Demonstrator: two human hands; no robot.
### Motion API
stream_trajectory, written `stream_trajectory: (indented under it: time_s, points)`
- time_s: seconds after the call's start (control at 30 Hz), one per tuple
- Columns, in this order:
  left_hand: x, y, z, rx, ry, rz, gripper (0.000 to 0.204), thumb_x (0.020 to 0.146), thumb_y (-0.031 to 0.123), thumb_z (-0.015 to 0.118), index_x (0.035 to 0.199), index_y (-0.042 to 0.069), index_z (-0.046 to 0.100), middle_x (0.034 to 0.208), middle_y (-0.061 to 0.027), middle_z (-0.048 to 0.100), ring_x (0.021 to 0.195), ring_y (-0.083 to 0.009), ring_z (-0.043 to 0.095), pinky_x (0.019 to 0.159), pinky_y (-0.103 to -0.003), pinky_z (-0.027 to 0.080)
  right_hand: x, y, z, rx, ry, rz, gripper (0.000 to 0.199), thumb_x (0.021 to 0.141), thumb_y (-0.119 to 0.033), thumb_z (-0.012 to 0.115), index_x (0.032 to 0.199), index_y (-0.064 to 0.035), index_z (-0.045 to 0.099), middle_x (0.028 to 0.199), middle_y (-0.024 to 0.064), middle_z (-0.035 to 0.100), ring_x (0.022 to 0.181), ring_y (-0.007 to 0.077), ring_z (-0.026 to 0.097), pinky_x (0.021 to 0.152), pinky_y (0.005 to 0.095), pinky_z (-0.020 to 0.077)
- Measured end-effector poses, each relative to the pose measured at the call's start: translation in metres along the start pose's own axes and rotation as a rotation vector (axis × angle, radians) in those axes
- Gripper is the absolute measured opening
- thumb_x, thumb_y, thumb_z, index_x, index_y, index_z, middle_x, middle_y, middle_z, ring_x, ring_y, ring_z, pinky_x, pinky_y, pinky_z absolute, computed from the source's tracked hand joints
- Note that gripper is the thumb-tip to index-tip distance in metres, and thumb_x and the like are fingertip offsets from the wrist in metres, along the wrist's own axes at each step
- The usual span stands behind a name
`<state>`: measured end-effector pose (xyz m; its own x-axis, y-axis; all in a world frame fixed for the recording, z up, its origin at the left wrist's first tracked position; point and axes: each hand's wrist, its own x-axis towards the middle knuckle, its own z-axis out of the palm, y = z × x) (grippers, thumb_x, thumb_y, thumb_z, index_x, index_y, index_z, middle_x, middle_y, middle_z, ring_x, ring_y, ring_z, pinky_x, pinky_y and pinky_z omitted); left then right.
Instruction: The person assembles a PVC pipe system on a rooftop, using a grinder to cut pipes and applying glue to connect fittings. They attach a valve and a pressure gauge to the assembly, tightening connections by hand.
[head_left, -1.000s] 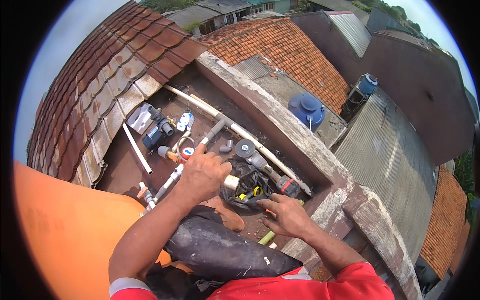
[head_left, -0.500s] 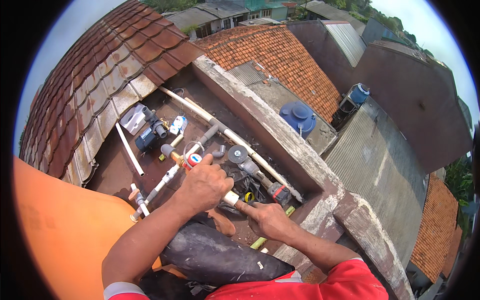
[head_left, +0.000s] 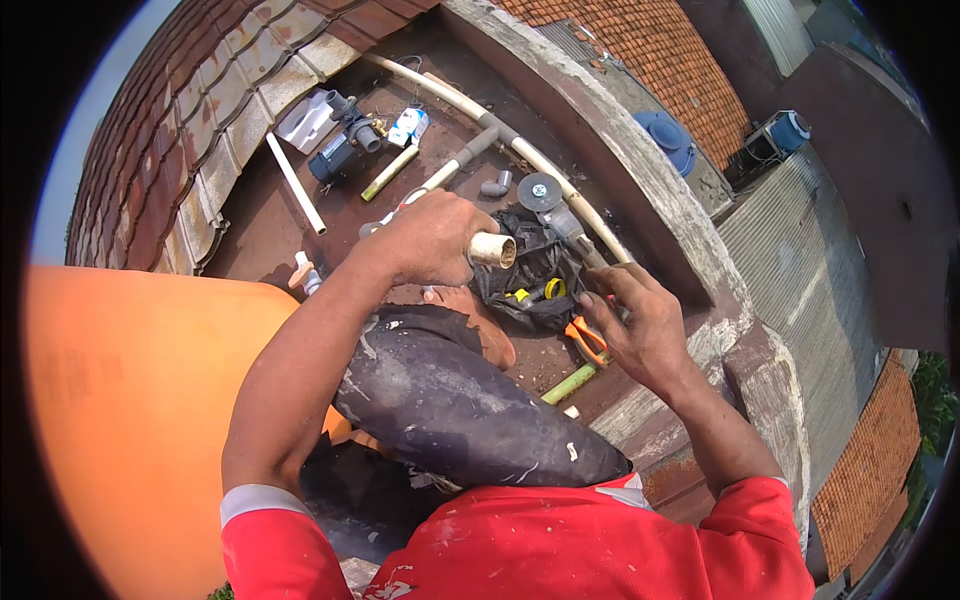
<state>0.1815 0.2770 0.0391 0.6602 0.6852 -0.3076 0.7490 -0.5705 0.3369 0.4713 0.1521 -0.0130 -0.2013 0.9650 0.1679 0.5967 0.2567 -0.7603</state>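
My left hand (head_left: 432,238) is wrapped round a short white pipe (head_left: 494,250), its open end turned towards me and to the right. Its other end is hidden by my hand. To the right, my right hand (head_left: 640,325) has its thumb and fingers apart, with nothing visible between them. It is over the rear of a grinder (head_left: 568,228) with a round disc and beside orange-handled pliers (head_left: 588,342). Between my hands lies a black plastic bag (head_left: 525,262) with a yellow ring (head_left: 554,288) on it.
A long white pipe (head_left: 450,97) runs along the low wall (head_left: 640,170). A grey elbow (head_left: 496,184), a blue pump (head_left: 332,157) and loose pipe pieces (head_left: 390,173) lie on the roof floor. A large orange tank (head_left: 150,380) stands left; a green pipe (head_left: 570,384) lies near my knee.
My right hand has left the pipe's end and moved right, its fingers parting. The left hand keeps its hold, and the pipe's open end now shows. The view has tilted down.
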Motion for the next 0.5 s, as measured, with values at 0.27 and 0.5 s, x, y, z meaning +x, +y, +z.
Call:
stream_trajectory:
  time_s: [0.27,0.5]
  points:
    - [0.006,0.037,-0.006,-0.033,-0.082,0.062,0.027,0.067,0.008,0.080,0.094,0.006,0.082,0.089,-0.0220,0.078,0.094,-0.0440,0.076,0.092,-0.051,0.058,0.061,-0.033,0.014,0.383,-0.386,0.306,0.034,0.095,-0.025,0.078,0.106,0.0070,0.077,0.086,0.0198,0.076,0.079,0.0266,0.077,0.075,0.0435,0.0585]
    - [0.008,0.038,0.006,0.128,-0.247,0.000,0.027,0.069,0.020,0.084,0.087,0.001,0.078,0.084,-0.0246,0.077,0.087,-0.0453,0.076,0.081,-0.053,0.058,0.055,-0.010,0.043,-0.099,-0.160,-0.372,0.024,0.087,-0.017,0.079,0.100,0.0015,0.069,0.086,0.0170,0.072,0.075,0.0359,0.075,0.068,0.0465,0.0585]
